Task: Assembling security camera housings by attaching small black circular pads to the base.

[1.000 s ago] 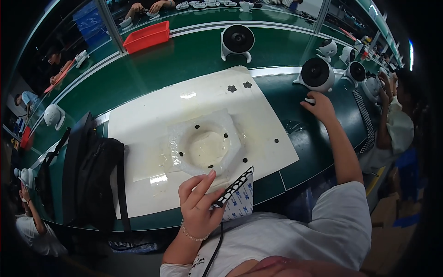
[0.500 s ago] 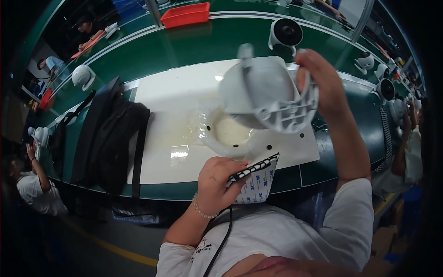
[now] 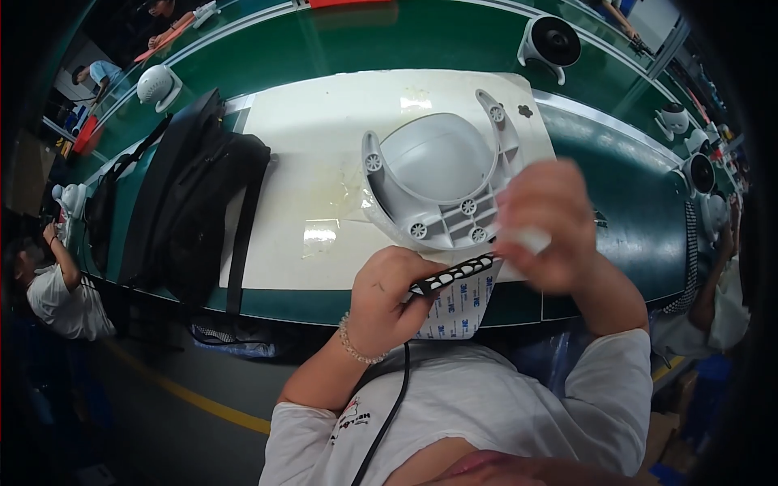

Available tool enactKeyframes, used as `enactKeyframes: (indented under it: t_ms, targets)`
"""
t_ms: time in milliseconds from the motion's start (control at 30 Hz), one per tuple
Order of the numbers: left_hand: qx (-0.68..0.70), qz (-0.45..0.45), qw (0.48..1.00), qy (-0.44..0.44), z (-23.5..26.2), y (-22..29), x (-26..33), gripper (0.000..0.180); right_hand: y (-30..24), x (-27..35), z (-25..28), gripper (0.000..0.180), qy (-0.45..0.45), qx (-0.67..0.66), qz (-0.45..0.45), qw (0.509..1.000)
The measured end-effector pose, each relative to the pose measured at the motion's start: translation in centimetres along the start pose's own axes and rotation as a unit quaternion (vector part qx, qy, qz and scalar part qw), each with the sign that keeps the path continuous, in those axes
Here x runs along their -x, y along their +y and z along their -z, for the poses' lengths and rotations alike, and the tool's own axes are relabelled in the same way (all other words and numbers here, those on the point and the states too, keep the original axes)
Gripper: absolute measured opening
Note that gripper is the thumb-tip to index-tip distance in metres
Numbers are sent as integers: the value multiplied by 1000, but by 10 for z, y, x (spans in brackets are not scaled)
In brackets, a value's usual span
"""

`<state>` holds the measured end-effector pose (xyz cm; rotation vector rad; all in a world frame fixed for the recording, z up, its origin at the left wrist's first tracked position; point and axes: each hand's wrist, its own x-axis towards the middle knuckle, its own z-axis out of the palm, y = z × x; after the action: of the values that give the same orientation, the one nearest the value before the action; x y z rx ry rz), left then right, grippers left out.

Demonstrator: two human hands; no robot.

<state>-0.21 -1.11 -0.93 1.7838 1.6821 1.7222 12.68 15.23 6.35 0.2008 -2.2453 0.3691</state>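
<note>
A white plastic housing (image 3: 442, 158) with a curved, ribbed stand lies on the white board (image 3: 300, 186), its round screw recesses facing up. My left hand (image 3: 393, 296) pinches a sheet of adhesive pads (image 3: 458, 304) just in front of it. That sheet has a black upper face with white ovals and a folded-down backing with blue print. Beside the sheet's right end and the housing's near right edge is my right hand (image 3: 551, 227), smeared by motion. Something small and whitish shows at its fingertips, too blurred to name.
A black bag (image 3: 194, 202) with straps lies left of the board. Similar white devices stand on the green bench, including one with a black round front (image 3: 555, 42) at the back and a white one (image 3: 158, 85) at far left. Other people work at both sides.
My right hand has set the housing down on the board, let go and come down toward the sheet. My left hand keeps hold of the sheet.
</note>
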Motion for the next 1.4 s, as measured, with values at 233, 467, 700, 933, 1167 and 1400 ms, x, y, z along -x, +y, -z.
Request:
enactKeyframes:
  t_ms: [233,467,700,933,1167,1400]
  targets:
    - [-62,-100,993,12,-1,-3,-2,47,-21,7,-9,18,-97,-49,25,994]
    - [-103,-145,984,22,-1,-2,-3,49,-20,1,-1,20,-172,-91,-6,981]
    - [-62,-165,984,34,0,-4,0,44,-15,7,7,23,-133,-56,-10,990]
    - [-68,-164,983,39,-3,-3,-1,41,-33,6,-3,18,-183,-131,-82,971]
    - [-67,-129,988,49,-3,-7,1,36,-44,11,-15,22,-175,-92,-123,972]
    - [24,-31,998,43,1,-4,5,29,-40,22,-28,28,-94,-36,-8,995]
